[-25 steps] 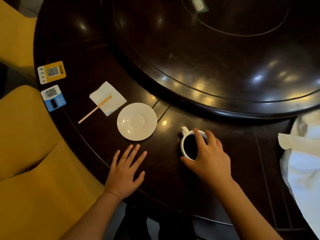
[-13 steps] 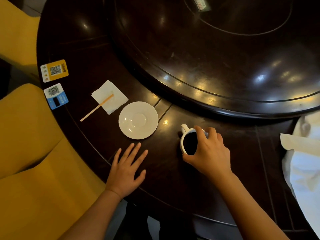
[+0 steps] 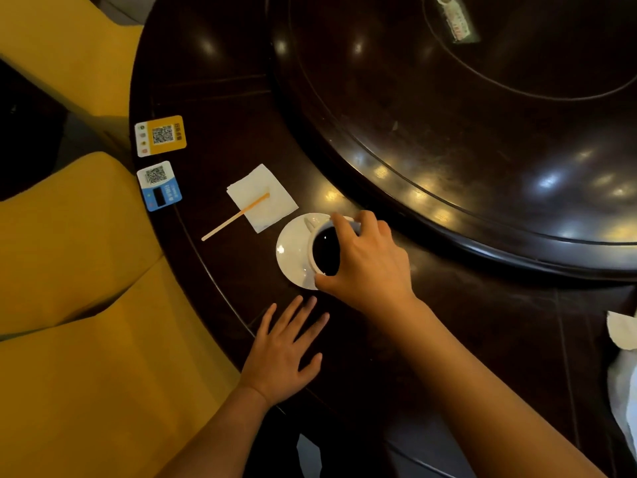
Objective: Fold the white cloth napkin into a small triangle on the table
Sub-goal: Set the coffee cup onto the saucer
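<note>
The white cloth napkin (image 3: 622, 367) lies crumpled at the right edge of the dark table (image 3: 482, 332), mostly cut off by the frame. My right hand (image 3: 368, 267) grips a white cup (image 3: 325, 250) of dark coffee from above, over the white saucer (image 3: 293, 251). Whether the cup rests on the saucer I cannot tell. My left hand (image 3: 286, 350) lies flat on the table near its front edge, fingers spread, holding nothing. Both hands are far from the cloth napkin.
A small white paper napkin (image 3: 262, 198) with a wooden stir stick (image 3: 234, 217) lies left of the saucer. Two QR-code cards, one orange (image 3: 161, 135) and one blue (image 3: 159, 185), sit by the table's left rim. A raised turntable (image 3: 482, 132) fills the back. Yellow chairs (image 3: 86, 305) stand at left.
My right hand has carried the coffee cup leftward from the bare table to over the saucer. My left hand has stayed flat on the table.
</note>
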Motion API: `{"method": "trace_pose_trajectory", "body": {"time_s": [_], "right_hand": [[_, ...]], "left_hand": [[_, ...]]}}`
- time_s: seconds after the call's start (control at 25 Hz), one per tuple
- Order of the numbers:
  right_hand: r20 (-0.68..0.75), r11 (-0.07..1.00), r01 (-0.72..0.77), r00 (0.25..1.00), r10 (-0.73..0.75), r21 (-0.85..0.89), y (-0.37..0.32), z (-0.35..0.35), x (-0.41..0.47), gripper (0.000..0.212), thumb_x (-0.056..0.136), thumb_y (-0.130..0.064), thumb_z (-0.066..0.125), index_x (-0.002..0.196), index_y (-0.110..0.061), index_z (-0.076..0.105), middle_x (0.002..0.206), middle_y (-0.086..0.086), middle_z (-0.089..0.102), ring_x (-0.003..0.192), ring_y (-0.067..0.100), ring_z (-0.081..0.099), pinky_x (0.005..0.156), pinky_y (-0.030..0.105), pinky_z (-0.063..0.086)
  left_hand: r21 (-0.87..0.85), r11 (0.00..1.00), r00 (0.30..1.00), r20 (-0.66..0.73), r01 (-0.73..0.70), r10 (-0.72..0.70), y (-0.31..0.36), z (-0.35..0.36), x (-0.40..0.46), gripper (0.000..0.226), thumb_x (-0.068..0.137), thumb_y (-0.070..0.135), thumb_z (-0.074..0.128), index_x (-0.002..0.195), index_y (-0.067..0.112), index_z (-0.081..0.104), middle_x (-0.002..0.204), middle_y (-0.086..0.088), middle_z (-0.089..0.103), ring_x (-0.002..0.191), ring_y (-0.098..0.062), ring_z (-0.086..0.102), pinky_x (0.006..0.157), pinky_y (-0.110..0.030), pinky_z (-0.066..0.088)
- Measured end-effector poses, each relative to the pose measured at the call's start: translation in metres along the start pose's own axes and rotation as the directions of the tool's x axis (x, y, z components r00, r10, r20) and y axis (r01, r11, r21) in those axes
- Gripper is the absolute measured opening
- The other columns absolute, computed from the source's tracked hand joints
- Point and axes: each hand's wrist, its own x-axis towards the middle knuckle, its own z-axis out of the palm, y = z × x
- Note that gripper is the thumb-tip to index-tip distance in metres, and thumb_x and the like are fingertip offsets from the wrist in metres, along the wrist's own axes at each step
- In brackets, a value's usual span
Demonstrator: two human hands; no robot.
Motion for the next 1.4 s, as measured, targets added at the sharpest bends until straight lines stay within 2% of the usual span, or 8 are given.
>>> {"method": "trace_pose_trajectory", "body": {"time_s": [0.28, 0.52, 1.4], "right_hand": [[0.028, 0.998, 0.045, 0.999, -0.044, -0.034, -0.022, 0.015, 0.034, 0.089, 0.071, -0.054, 0.066, 0.142, -0.022, 0.023, 0.136, 0.010, 0.034, 0.121, 0.028, 0.036, 0.078, 0.037, 0.048], [0.073, 0.998, 0.024, 0.997, -0.020, -0.052, -0.019, 0.026, 0.037, 0.090, 0.072, -0.056, 0.066, 0.143, -0.023, 0.021, 0.140, 0.010, 0.031, 0.126, 0.029, 0.033, 0.084, 0.038, 0.049], [0.065, 0.997, 0.038, 0.997, -0.034, -0.067, -0.015, 0.033, 0.035, 0.094, 0.075, -0.059, 0.064, 0.146, -0.023, 0.014, 0.144, 0.009, 0.027, 0.127, 0.029, 0.030, 0.084, 0.038, 0.049]], "left_hand": [[-0.019, 1.000, 1.000, 0.005, 0.000, 0.000, -0.001, 0.001, 0.000, 0.066, 0.084, 0.047, 0.047, 0.146, 0.029, 0.030, 0.153, -0.003, 0.027, 0.142, -0.021, 0.017, 0.109, -0.050, 0.016], [-0.032, 0.999, 1.000, 0.003, -0.001, 0.001, -0.002, 0.002, 0.000, 0.067, 0.084, 0.047, 0.048, 0.146, 0.030, 0.029, 0.154, -0.002, 0.026, 0.143, -0.021, 0.016, 0.110, -0.050, 0.015], [-0.028, 1.000, 1.000, 0.012, -0.001, 0.001, -0.002, 0.003, 0.000, 0.066, 0.084, 0.047, 0.047, 0.145, 0.030, 0.030, 0.153, -0.003, 0.028, 0.142, -0.021, 0.018, 0.109, -0.050, 0.016]]}}
